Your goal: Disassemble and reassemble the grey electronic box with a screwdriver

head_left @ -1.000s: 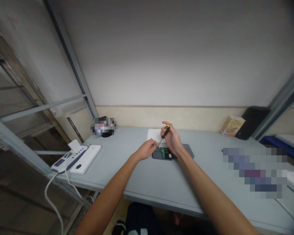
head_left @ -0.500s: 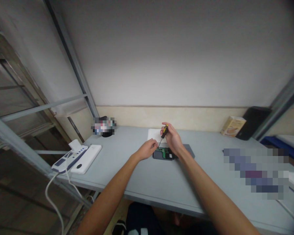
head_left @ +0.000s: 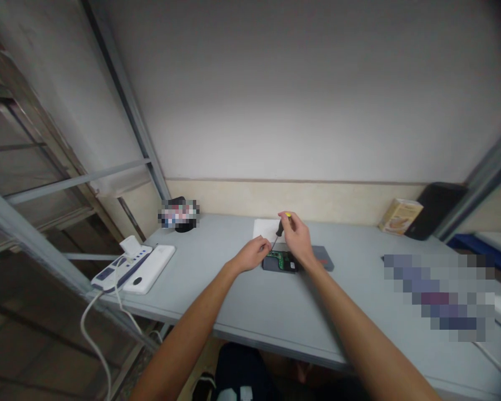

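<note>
My right hand (head_left: 297,238) is wrapped round the dark, yellow-topped handle of a screwdriver (head_left: 280,228). Its thin shaft slants down and left to the upper left part of an opened dark grey device (head_left: 271,266) with a green circuit board (head_left: 281,259). Close to the screwdriver's tip, my left hand (head_left: 251,254) has its fingers curled together at the device's upper left corner; what they pinch, if anything, is hidden. Partly behind my right wrist lies a flat grey panel (head_left: 324,257). White paper (head_left: 261,228) lies just beyond my hands.
On the left of the desk (head_left: 250,312) are a power strip (head_left: 119,267) with cables and a white flat box (head_left: 152,270). A yellow box (head_left: 401,216) and a black case (head_left: 436,209) stand at the back right. Blurred items lie at the right and back left.
My right hand has turned a little around the screwdriver handle, now covering more of it. My left hand and the device stay nearly in place; the whole view has shifted slightly.
</note>
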Demonstrator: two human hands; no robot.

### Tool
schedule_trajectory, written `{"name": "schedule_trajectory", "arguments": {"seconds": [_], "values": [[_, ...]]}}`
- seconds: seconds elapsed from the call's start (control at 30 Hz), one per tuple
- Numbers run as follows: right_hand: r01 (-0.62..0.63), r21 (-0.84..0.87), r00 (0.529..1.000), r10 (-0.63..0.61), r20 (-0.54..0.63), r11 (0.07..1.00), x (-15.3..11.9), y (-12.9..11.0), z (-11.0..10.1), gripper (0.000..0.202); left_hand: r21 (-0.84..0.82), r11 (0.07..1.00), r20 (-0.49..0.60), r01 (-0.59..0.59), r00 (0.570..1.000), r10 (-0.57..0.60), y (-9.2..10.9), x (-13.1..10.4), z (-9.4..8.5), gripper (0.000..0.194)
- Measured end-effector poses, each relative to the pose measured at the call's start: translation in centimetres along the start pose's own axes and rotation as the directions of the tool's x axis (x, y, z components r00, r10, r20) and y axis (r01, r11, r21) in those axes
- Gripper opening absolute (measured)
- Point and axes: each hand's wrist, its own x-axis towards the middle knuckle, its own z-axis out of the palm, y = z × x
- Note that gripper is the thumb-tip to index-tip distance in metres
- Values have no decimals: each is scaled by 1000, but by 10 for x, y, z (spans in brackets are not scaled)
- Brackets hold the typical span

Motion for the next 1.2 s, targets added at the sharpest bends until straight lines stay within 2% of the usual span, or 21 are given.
{"name": "schedule_trajectory", "arguments": {"seconds": [0.13, 0.23, 0.43, 0.67, 0.93, 1.2], "values": [[18, -163, 997, -29, -70, 986, -4, 0, -5, 34, -2, 1000, -6, 4, 1000, -4, -1, 0, 1, 24], [8, -202, 993, -31, -111, 979, -6, 1, -8, 35, 1, 1000, -10, 12, 1000, -12, -1, 0, 2, 24], [-55, -161, 989, 32, -142, 985, -9, 3, -19, 41, 5, 1000, -5, 17, 1000, -17, -3, 0, 2, 24], [-71, -99, 974, 47, -223, 993, -5, 10, -25, 45, 0, 1000, 1, -12, 1000, 12, -1, 0, 1, 25], [-25, -39, 911, 7, -413, 999, 2, 6, -39, 46, -1, 1000, 15, -10, 1000, 10, 2, 0, -1, 26], [-16, -14, 885, 8, -465, 1000, 4, 15, -42, 46, -4, 1000, 15, -1, 1000, 1, 3, -2, -2, 25]]}}
